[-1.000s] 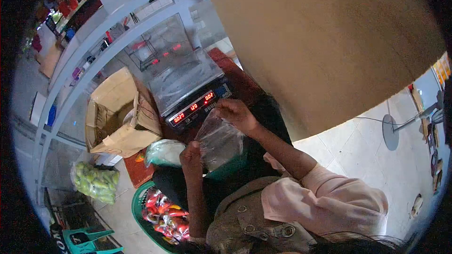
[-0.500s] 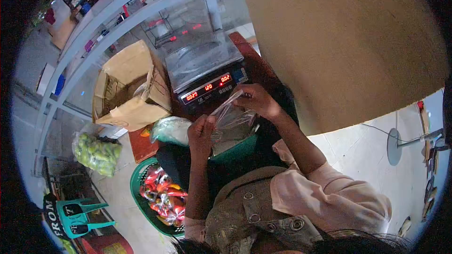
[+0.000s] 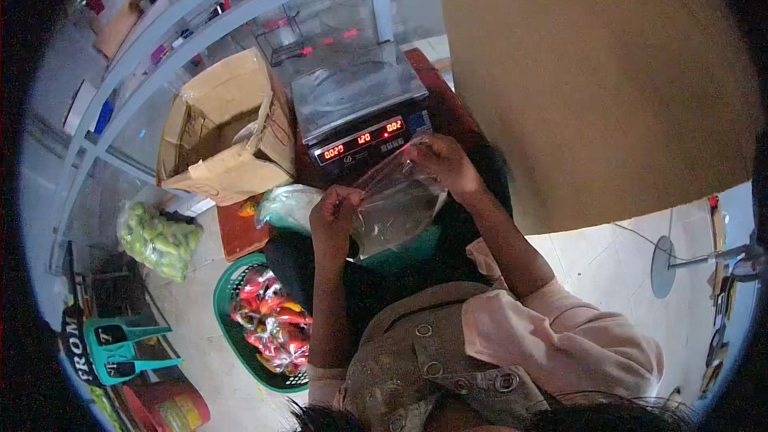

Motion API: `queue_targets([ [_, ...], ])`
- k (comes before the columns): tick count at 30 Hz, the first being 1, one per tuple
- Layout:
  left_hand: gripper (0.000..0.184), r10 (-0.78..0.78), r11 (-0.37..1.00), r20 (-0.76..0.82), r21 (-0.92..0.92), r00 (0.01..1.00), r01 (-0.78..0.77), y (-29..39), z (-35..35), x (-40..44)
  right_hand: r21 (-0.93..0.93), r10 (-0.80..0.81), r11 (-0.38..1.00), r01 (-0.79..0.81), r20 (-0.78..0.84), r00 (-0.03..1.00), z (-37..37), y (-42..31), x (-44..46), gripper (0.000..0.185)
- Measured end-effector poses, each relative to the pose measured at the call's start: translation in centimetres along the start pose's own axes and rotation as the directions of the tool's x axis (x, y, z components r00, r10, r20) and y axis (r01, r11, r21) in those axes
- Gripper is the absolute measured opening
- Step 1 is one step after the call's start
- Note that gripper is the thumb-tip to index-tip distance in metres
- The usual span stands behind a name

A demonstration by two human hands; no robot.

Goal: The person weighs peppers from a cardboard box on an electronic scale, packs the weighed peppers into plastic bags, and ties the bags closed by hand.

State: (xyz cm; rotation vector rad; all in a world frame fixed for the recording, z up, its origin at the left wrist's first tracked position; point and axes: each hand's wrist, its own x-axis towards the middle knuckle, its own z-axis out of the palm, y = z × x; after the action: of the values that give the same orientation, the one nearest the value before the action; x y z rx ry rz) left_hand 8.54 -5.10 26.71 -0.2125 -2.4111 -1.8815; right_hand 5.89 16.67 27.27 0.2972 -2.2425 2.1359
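Observation:
A clear plastic bag (image 3: 398, 212) hangs over my lap, stretched by its top edge between both hands. My left hand (image 3: 336, 212) pinches one corner. My right hand (image 3: 445, 164) grips the other corner, a little higher and close to the keypad of the digital scale (image 3: 360, 100). Red figures glow on the scale's display, and its metal plate carries no goods that I can make out. Beside my left wrist lies a bundle of plastic bags (image 3: 288, 208). The bag between my hands looks flat, with nothing visible inside.
An open cardboard box (image 3: 232, 176) stands left of the scale. On the floor are a bag of green vegetables (image 3: 158, 242) and a green basket (image 3: 224, 316) holding bagged red peppers (image 3: 272, 320). A large brown board (image 3: 600, 96) rises at the right.
The bag has been spread wider and hangs more open below my hands. My left hand has shifted slightly left, my right slightly right. The whole view has tilted a little.

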Motion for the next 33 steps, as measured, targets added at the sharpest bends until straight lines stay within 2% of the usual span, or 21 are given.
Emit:
queue_targets([
  [2,0.019,0.039,0.998,-0.037,0.049,0.999,-0.037,-1.3,-0.4,0.0,-0.031,-0.144,0.989,0.144,-0.003,0.990,0.4,1.2,0.2,0.022],
  [3,0.020,0.057,0.996,-0.053,0.076,0.997,-0.053,-1.4,-0.6,-0.1,0.023,-0.095,0.995,0.094,0.021,0.995,0.7,0.9,0.2,0.023],
  [5,0.022,-0.019,1.000,-0.078,-0.004,0.997,0.018,-0.9,-0.5,-0.3,0.128,0.001,0.992,-0.010,0.074,0.997,1.0,0.0,0.0,0.024],
  [6,0.024,-0.055,0.998,-0.088,-0.044,0.995,0.051,-0.7,-0.5,-0.3,0.098,0.036,0.994,-0.041,0.055,0.998,1.1,0.6,0.1,0.024],
  [8,0.020,-0.007,0.999,-0.086,0.045,0.996,0.011,-0.9,-0.7,-0.1,0.062,0.100,0.993,-0.102,0.035,0.994,0.8,1.8,0.3,0.025],
  [10,0.015,0.020,1.000,-0.073,0.022,0.997,-0.018,-0.8,-0.8,0.0,0.068,0.161,0.984,-0.165,0.065,0.985,0.4,1.7,0.5,0.028],
  [11,0.012,0.021,0.999,-0.064,-0.045,0.998,-0.024,-0.6,-0.7,0.0,0.080,0.191,0.977,-0.198,0.093,0.977,0.4,1.5,0.6,0.030],
  [14,0.004,-0.029,0.978,-0.034,-0.209,0.999,0.022,-1.5,-1.1,-0.1,0.070,-0.065,0.995,0.071,-0.090,0.994,1.7,3.4,1.2,0.022],
  [15,0.004,-0.054,0.965,-0.021,-0.256,0.998,0.046,-1.9,-1.2,0.0,-0.142,-0.172,0.979,0.145,-0.199,0.965,2.0,3.1,1.2,0.021],
  [17,0.004,-0.052,0.916,-0.058,-0.401,0.997,0.024,-1.9,-0.8,-0.1,-0.553,-0.430,0.809,0.199,-0.326,0.842,2.5,2.1,1.0,0.020],
  [18,0.004,-0.053,0.882,-0.078,-0.471,0.996,0.011,-1.9,-0.5,-0.1,-0.542,-0.428,0.809,0.226,-0.280,0.859,2.6,1.6,0.8,0.021],
  [20,0.006,-0.041,0.899,-0.091,-0.438,0.995,-0.003,-3.2,-0.2,-0.2,-0.517,-0.418,0.811,0.274,-0.184,0.889,2.7,1.1,0.0,0.022],
  [21,0.007,-0.033,0.907,-0.094,-0.421,0.995,-0.010,-3.6,0.0,-0.3,-0.497,-0.332,0.830,0.255,-0.074,0.940,3.3,1.3,-0.2,0.022],
  [23,0.009,0.006,0.996,-0.092,-0.090,0.996,-0.014,-3.4,0.6,-0.8,-0.467,-0.161,0.859,0.210,0.143,0.977,5.4,1.8,-0.4,0.022],
  [24,0.010,0.034,0.996,-0.082,0.080,0.996,-0.027,-3.2,0.9,-1.0,-0.384,-0.152,0.903,0.194,0.139,0.979,6.3,2.4,-0.8,0.023],
  [26,0.012,-0.032,0.998,-0.021,-0.049,0.999,0.031,-4.1,1.2,-1.7,-0.206,-0.141,0.964,0.168,0.138,0.980,7.7,4.4,-1.4,0.026],
  [29,0.016,-0.151,0.971,0.061,-0.180,0.987,0.160,-4.9,1.0,-2.5,-0.159,-0.221,0.954,0.254,0.195,0.956,7.4,6.9,-1.0,0.029],
  [31,0.020,-0.241,0.912,0.152,-0.302,0.959,0.277,-3.7,0.8,-3.1,-0.184,-0.092,0.973,0.140,0.248,0.964,6.9,5.6,-1.2,0.033],
  [32,0.021,-0.217,0.914,0.152,-0.316,0.964,0.256,-3.1,0.7,-3.1,-0.200,-0.022,0.977,0.079,0.273,0.962,6.7,5.2,-1.2,0.035],
  [33,0.022,-0.196,0.914,0.152,-0.331,0.969,0.236,-2.6,0.7,-3.2,-0.199,-0.028,0.976,0.084,0.272,0.962,6.8,5.2,-1.3,0.034],
])
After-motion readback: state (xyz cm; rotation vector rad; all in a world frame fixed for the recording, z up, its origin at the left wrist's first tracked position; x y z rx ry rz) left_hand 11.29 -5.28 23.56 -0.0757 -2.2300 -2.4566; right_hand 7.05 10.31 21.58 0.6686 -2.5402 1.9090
